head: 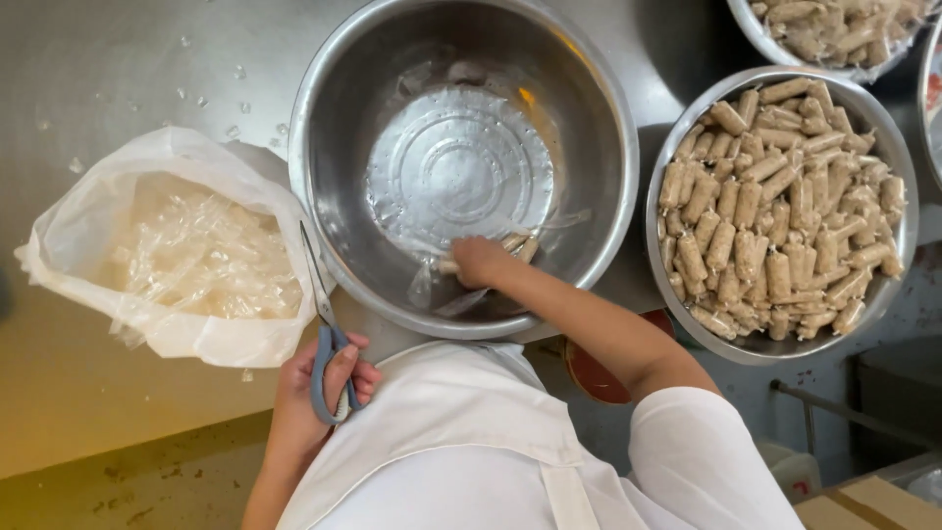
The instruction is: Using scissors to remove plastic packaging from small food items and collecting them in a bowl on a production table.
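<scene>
My left hand (316,385) grips a pair of scissors (325,334) by their grey-blue handles, blades pointing up along the rim of a big steel bowl (324,118). My right hand (478,261) reaches down into that bowl and closes on a clear plastic packet of pale sausage-like rolls (518,245) lying at its near side. The bowl's bottom is otherwise bare and wet-looking. I wear a white apron (461,442).
A white plastic bag (167,250) full of crumpled clear wrappers sits left of the bowl. To the right stands a steel bowl (888,285) heaped with unwrapped rolls, another bowl (760,29) of them behind it. Bits of plastic dot the steel tabletop (118,79). Cardboard box (868,503) lower right.
</scene>
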